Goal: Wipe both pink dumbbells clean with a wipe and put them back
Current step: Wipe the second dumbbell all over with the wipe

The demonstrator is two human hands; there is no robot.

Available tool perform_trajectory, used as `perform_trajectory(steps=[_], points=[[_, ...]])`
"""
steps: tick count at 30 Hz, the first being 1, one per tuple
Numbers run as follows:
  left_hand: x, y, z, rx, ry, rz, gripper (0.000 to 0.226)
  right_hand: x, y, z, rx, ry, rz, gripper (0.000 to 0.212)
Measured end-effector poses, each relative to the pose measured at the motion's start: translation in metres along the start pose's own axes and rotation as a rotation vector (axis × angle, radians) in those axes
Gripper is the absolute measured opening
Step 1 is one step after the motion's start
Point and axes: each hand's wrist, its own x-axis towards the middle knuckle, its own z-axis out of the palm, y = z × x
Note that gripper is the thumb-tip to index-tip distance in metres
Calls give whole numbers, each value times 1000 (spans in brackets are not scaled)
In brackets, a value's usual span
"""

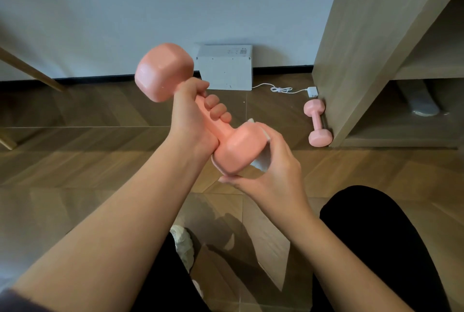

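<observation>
My left hand point(193, 113) grips the handle of a pink dumbbell point(164, 72), held up in the air and tilted, one head at the upper left and the other at the lower right. My right hand point(273, 168) cups the lower head, its fingers curled round a white wipe point(262, 159) pressed against that head. Most of the wipe is hidden between hand and dumbbell. A second pink dumbbell point(317, 123) lies on the wooden floor against the foot of a wooden shelf unit.
The wooden shelf unit point(364, 48) stands at the right. A white box point(226, 68) sits against the wall, with a white cable and adapter point(312, 91) beside it. A wooden leg point(30, 70) slants at the left. My black-clad knees and a white shoe point(183, 246) are below.
</observation>
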Motion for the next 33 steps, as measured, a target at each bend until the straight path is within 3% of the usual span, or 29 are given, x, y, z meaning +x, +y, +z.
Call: perform_trajectory(steps=[7,9,12,15,17,20,22,27,33], points=[[2,1,-2,-75,20,-51,27,0,2,1,-124,132,-402,76],[2,1,-2,-56,18,-40,27,2,4,-1,-129,106,-348,82],[2,1,0,-19,-2,-25,26,4,1,-3,14,34,-91,96],[2,0,1,-12,-29,-39,26,3,7,-2,54,50,-45,97],[1,-2,0,-32,-33,-70,26,1,5,-3,20,81,-120,95],[1,-1,-1,-72,-44,-104,28,0,3,-5,-78,99,-399,84],[0,1,-1,-72,-52,-100,28,2,4,-6,-109,92,-454,84],[-4,1,1,24,-135,-97,31,6,-2,-13,39,-83,-102,90],[-7,-3,1,196,-143,-93,34,12,1,-43,121,-349,55,74]])
